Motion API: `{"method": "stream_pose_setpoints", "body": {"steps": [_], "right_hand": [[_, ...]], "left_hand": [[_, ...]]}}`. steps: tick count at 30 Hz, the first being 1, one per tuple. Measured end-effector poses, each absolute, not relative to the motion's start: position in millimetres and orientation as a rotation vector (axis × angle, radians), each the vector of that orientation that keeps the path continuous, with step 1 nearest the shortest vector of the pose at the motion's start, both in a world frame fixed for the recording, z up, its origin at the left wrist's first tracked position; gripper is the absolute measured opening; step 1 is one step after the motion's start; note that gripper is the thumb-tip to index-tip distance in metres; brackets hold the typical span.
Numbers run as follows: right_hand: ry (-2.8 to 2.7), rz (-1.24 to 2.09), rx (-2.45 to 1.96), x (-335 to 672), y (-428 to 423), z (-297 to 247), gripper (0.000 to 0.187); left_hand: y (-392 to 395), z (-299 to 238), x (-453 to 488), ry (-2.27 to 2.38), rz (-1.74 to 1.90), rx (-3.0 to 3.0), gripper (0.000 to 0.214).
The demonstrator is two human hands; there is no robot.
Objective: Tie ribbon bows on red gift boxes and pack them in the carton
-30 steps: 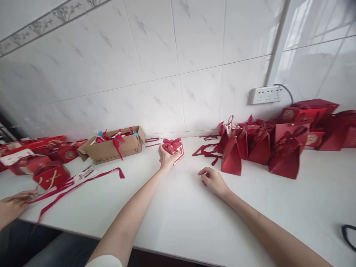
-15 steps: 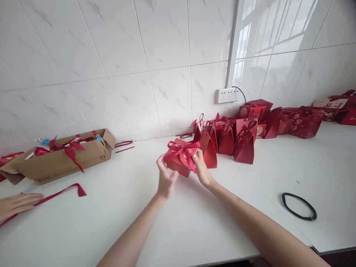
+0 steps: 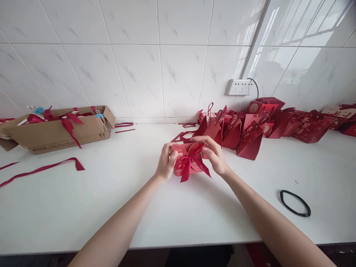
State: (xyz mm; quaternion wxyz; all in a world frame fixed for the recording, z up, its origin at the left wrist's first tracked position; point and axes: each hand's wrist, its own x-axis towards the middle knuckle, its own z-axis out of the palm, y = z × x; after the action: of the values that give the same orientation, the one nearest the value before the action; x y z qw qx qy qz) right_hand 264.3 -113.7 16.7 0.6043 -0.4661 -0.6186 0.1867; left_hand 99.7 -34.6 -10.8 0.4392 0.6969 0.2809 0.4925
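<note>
Between my two hands, low over the white table, is a small red gift box with gold print on its lid. A dark pink satin ribbon bow crosses its top, both tails hanging toward me. My left hand grips the box's left side, thumb on the lid's edge and fingers behind. My right hand curls around the right back corner, its fingers beside the bow's loop. Whether the box's base rests on the table is hard to tell.
Red gift bags with ribbon handles stand along the tiled wall behind and to the right. A cardboard box of ribboned items sits at left, with a loose ribbon before it. A black loop lies at right. A socket strip is wall-mounted.
The gift box has turned in my hands, so the bow tails point toward me. My right hand has shifted toward the back corner. Another hand on the loose ribbon at left has left view.
</note>
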Motion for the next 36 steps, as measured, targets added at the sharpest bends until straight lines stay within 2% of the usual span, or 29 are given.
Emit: {"method": "stream_pose_setpoints", "body": {"steps": [3,6,12,16,22,24,28,29,32,36], "right_hand": [[-1.383,0.448,-1.105,265,-120,20,0.027],[-1.343,0.441,-1.155,264,-121,19,0.035],[-1.347,0.365,-1.237,262,-120,17,0.041],[-1.295,0.342,-1.26,257,-118,14,0.041],[-1.191,0.382,-1.323,256,-116,14,0.036],[-1.15,0.422,-1.363,258,-116,14,0.038],[-1.111,0.494,-1.386,261,-113,12,0.043],[-1.11,0.5,-1.386,261,-113,11,0.044],[-1.095,0.492,-1.39,261,-111,9,0.044],[-1.074,0.525,-1.36,262,-109,8,0.043]], "left_hand": [[-32,-12,97,0.593,1.148,1.762,0.049],[-30,-15,95,0.573,1.151,1.786,0.051],[-29,-20,94,0.203,1.441,2.023,0.082],[-31,-18,96,0.032,1.538,2.307,0.082],[-30,-18,93,-0.019,1.422,2.623,0.094],[-29,-18,93,-0.042,1.469,2.691,0.086],[-31,-16,94,0.144,1.644,2.6,0.039],[-32,-15,93,0.185,1.648,2.579,0.034],[-33,-12,91,0.176,1.54,2.65,0.037],[-34,-10,91,0.308,1.497,2.648,0.008]]}}
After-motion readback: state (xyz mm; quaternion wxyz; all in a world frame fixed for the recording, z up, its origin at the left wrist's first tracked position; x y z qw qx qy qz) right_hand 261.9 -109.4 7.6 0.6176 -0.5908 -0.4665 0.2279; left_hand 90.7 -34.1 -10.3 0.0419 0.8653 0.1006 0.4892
